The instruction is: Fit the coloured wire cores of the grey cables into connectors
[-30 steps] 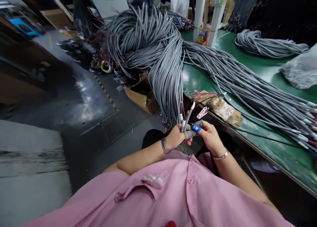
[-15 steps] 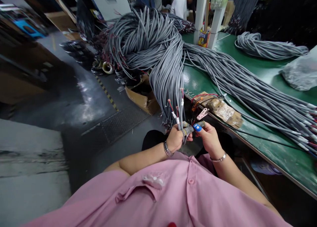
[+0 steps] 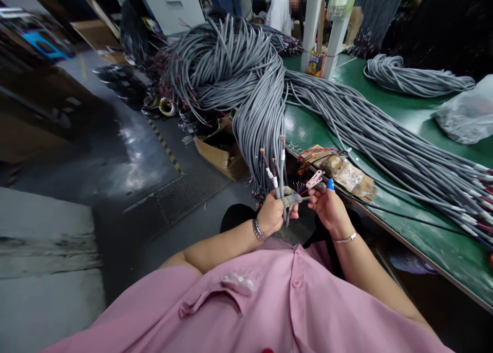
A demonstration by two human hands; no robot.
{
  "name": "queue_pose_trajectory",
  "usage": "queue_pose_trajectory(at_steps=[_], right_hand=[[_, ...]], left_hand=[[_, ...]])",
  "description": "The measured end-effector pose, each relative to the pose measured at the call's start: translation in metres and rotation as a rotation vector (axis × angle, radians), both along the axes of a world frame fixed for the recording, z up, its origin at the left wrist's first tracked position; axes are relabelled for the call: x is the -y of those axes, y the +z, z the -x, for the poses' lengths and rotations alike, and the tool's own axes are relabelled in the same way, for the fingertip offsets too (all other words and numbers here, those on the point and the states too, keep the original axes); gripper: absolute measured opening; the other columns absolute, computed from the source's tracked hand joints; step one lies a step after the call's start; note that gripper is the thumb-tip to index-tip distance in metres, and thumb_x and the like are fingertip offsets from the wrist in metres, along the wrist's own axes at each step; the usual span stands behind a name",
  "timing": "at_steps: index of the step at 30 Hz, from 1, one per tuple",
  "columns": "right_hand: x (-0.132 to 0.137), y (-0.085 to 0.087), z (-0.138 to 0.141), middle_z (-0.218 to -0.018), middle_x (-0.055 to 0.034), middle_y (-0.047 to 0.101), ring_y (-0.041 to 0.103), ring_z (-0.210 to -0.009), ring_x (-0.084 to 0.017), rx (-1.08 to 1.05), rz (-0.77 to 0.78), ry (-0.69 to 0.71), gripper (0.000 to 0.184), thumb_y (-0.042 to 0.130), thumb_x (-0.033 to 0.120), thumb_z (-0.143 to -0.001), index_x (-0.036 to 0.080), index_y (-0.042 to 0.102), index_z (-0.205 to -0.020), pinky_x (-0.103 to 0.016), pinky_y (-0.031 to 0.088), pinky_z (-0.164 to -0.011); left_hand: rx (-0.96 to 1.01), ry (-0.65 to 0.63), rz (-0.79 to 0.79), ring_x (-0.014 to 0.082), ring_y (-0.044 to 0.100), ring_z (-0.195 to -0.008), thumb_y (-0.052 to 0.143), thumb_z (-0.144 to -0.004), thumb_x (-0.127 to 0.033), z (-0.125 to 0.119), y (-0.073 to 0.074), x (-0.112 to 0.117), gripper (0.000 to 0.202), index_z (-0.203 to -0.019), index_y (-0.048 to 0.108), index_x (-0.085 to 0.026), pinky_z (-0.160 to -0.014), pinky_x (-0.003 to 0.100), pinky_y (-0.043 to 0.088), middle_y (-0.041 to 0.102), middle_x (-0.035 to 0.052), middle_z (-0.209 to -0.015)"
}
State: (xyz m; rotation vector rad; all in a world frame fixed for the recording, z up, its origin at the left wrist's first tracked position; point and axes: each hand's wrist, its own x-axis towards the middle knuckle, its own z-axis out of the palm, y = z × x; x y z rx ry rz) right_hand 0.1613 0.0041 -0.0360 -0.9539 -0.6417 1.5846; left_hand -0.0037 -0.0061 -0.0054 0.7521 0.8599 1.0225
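While the green tabletop (image 3: 435, 247) ran slantwise from the far middle to the near right, the left hand (image 3: 271, 214) and the right hand (image 3: 331, 212) were close to its near edge. To their left stretched the dark grey floor (image 3: 134, 137), with a torn brown cardboard box (image 3: 220, 156) farther off, beside a great heap of round grey cables (image 3: 227, 60). The left hand's fingers were wrapped closed around a few thin grey cables (image 3: 278, 191) with white-sleeved ends, which pointed up and away in front of the heap. Fine coloured wires (image 3: 300, 190) poked out rightward past its grey-covered fingers. The right hand was near those wires, blue-capped thumb upright and other fingers curled; whether they pinched any could not be told. A pale pink plastic clip (image 3: 314, 179) was just beyond, by the edge.
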Motion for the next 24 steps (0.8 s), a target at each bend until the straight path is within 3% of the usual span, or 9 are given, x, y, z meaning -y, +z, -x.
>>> queue_pose_trajectory(at_steps=[3, 8, 10, 16, 24], right_hand=[[-0.012, 0.003, 0.001, -0.078, -0.0023, 0.065, 0.052, -0.054, -0.01, 0.029, -0.026, 0.02, 0.047, 0.056, 0.066, -0.079, 0.021, 0.066, -0.087, -0.024, 0.046, -0.051], [-0.013, 0.001, 0.011, -0.065, 0.001, 0.061, 0.047, -0.053, -0.01, 0.271, -0.212, -0.273, 0.04, 0.059, 0.059, -0.082, 0.02, 0.064, -0.074, -0.024, 0.04, -0.052], [-0.012, 0.0, 0.013, -0.067, 0.0002, 0.062, 0.049, -0.056, -0.011, 0.305, -0.234, -0.316, 0.043, 0.055, 0.061, -0.083, 0.02, 0.064, -0.074, -0.025, 0.041, -0.056], [-0.019, 0.002, 0.015, -0.069, -0.0009, 0.062, 0.054, -0.06, -0.014, -0.056, -0.113, -0.14, 0.048, 0.06, 0.068, -0.075, 0.021, 0.063, -0.075, -0.028, 0.046, -0.06], [-0.025, 0.002, 0.017, -0.067, 0.0002, 0.059, 0.052, -0.058, -0.013, -0.138, -0.065, -0.193, 0.044, 0.069, 0.063, -0.07, 0.021, 0.061, -0.073, -0.028, 0.047, -0.059]], left_hand=[[0.002, -0.035, -0.002, 0.0088, 0.052, -0.04, 0.075, -0.065, -0.033, -0.003, 0.004, -0.002, 0.029, -0.067, 0.052, -0.015, -0.04, 0.02, 0.043, 0.058, -0.0022, -0.052], [-0.023, -0.075, 0.037, 0.0083, 0.051, -0.04, 0.076, -0.063, -0.034, -0.007, 0.006, -0.008, 0.028, -0.068, 0.057, -0.013, -0.039, 0.02, 0.042, 0.057, -0.0015, -0.051], [-0.025, -0.077, 0.035, 0.0084, 0.051, -0.04, 0.076, -0.061, -0.033, -0.009, 0.007, -0.01, 0.027, -0.066, 0.058, -0.013, -0.038, 0.02, 0.042, 0.057, -0.0014, -0.051], [-0.039, -0.075, 0.038, 0.0083, 0.05, -0.039, 0.076, -0.059, -0.034, -0.014, 0.005, -0.013, 0.03, -0.064, 0.054, -0.014, -0.037, 0.02, 0.041, 0.056, -0.0015, -0.05], [-0.076, -0.092, 0.026, 0.0082, 0.05, -0.038, 0.076, -0.062, -0.037, -0.015, -0.002, -0.015, 0.032, -0.062, 0.053, -0.014, -0.038, 0.02, 0.041, 0.057, -0.001, -0.05]])
